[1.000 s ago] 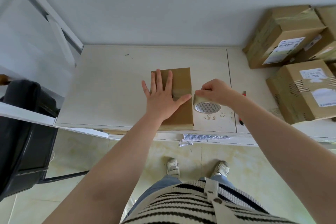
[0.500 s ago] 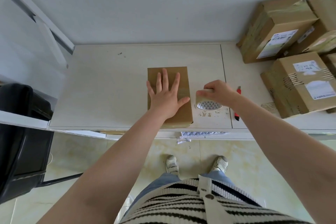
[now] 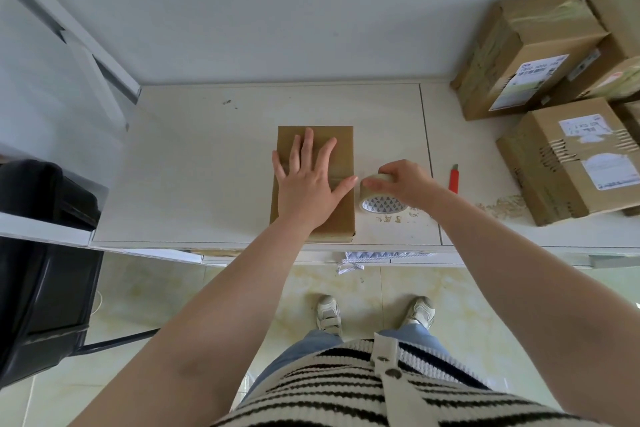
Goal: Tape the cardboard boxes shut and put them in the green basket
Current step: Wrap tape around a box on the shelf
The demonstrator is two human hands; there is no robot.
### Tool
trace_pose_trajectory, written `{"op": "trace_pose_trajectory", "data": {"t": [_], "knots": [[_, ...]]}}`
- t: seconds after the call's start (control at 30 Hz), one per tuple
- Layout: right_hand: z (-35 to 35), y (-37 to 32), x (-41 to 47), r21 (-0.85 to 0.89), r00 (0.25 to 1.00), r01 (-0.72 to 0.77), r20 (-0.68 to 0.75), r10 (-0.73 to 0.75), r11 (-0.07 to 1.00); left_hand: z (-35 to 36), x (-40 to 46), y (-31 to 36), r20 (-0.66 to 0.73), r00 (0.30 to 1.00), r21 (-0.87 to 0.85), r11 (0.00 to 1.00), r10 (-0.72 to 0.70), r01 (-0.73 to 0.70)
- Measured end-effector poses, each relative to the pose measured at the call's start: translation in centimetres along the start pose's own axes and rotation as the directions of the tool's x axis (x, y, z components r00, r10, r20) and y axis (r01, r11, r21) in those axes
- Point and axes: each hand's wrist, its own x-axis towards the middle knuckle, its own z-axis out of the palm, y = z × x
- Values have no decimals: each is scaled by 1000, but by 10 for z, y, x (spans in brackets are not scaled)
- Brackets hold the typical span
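Note:
A flat brown cardboard box (image 3: 341, 146) lies on the white table (image 3: 207, 166) near its front edge. My left hand (image 3: 308, 180) rests flat on the box top with fingers spread, its thumb at the right edge. A strip of clear tape runs across the lid under that hand. My right hand (image 3: 405, 180) grips a roll of tape (image 3: 379, 199) that stands on the table right beside the box's right side. No green basket is in view.
A red utility knife (image 3: 454, 177) lies right of the roll. Several taped, labelled cardboard boxes (image 3: 568, 156) are stacked at the far right. A black chair (image 3: 38, 270) stands at the left, below the table's edge. Tape scraps (image 3: 504, 206) litter the table near the boxes.
My right hand with the tape roll has shifted slightly away from the box's right edge and set down on the table. My left hand stays flat on the lid.

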Motion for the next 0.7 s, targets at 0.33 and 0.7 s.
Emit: {"op": "trace_pose_trajectory", "data": {"t": [0.33,0.7], "knots": [[-4,38,-26,126,774,-289,-553,309,949,0,3,2,42,998,-39,998,-39,41],[-22,60,-40,126,750,-488,-445,489,864,-1,2,1,35,999,-18,999,-30,31]]}}
